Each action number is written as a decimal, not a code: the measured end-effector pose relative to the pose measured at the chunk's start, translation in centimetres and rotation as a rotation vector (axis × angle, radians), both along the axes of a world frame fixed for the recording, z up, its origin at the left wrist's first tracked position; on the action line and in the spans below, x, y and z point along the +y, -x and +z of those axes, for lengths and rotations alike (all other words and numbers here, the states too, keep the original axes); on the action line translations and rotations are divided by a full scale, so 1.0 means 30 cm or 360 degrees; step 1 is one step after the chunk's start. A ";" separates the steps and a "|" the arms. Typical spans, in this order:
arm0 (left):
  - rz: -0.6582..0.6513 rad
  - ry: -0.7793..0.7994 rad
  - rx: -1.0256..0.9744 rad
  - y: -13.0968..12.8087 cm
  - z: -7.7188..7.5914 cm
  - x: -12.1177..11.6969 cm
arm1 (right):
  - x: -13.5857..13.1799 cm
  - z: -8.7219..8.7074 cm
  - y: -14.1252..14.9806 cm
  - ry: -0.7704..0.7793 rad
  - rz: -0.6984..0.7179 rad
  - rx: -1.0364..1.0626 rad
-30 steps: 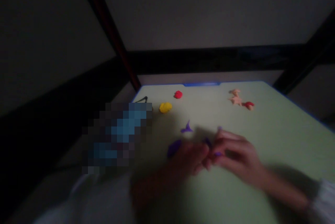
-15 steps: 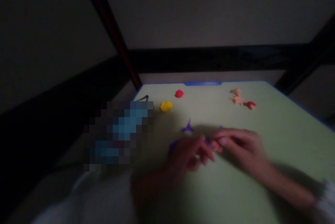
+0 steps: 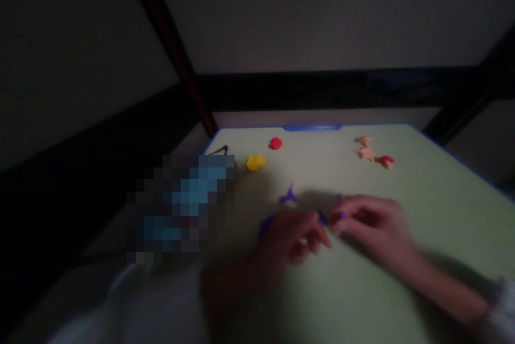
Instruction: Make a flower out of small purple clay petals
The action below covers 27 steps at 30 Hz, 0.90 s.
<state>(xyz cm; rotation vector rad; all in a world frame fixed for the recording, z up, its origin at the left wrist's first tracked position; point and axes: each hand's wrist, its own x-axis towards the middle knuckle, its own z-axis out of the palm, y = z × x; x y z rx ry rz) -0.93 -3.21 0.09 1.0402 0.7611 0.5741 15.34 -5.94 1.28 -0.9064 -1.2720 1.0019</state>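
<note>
My right hand (image 3: 374, 223) is closed in a pinch, with a small purple ball of modelling clay (image 3: 341, 215) between thumb and fingertips. Just left of it, my left hand (image 3: 295, 234) has its fingers curled, and a darker purple bit of clay (image 3: 322, 218) shows at its fingertips. Part of a larger purple clay lump (image 3: 265, 226) peeks out behind the left hand. Beyond the hands stands a pointed purple clay shape (image 3: 288, 196). Another purple speck (image 3: 340, 196) shows just past the right fingers.
On the pale table (image 3: 426, 215) with a blue edge lie a yellow clay lump (image 3: 256, 162) and a red one (image 3: 276, 143). At the far right are peach clay shapes (image 3: 365, 153) and a red-and-peach piece (image 3: 387, 162). A pixelated blue-and-dark object (image 3: 193, 194) borders the table's left side.
My right fingertips have parted slightly from the left ones, and the purple ball between them now shows. My left hand is almost still.
</note>
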 end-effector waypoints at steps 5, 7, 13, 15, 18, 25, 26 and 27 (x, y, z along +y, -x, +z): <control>-0.0054 0.0020 -0.0005 0.000 -0.004 0.013 | -0.001 -0.008 -0.005 0.0010 -0.0001 -0.0108; -0.0063 0.0012 0.0004 0.001 -0.004 0.015 | -0.001 -0.004 -0.004 0.0039 0.0112 -0.0175; 0.0046 -0.0004 0.0021 -0.002 0.003 -0.002 | 0.006 -0.001 0.000 -0.0156 0.0127 -0.0230; 0.0078 -0.0033 0.0044 -0.005 0.007 -0.008 | 0.006 -0.006 -0.001 -0.0193 0.0135 -0.0252; 0.0066 -0.0118 0.0073 -0.009 0.014 -0.011 | 0.001 -0.014 -0.007 -0.0195 0.0085 -0.0387; 0.0058 -0.0229 0.0037 -0.012 0.022 -0.013 | -0.016 -0.031 -0.011 -0.0561 0.0032 -0.0961; 0.0074 -0.0248 0.0056 -0.013 0.023 -0.013 | -0.017 -0.030 -0.009 -0.0585 0.0023 -0.0986; 0.0100 -0.0268 0.0086 -0.015 0.023 -0.014 | -0.018 -0.029 -0.006 -0.0601 0.0013 -0.0996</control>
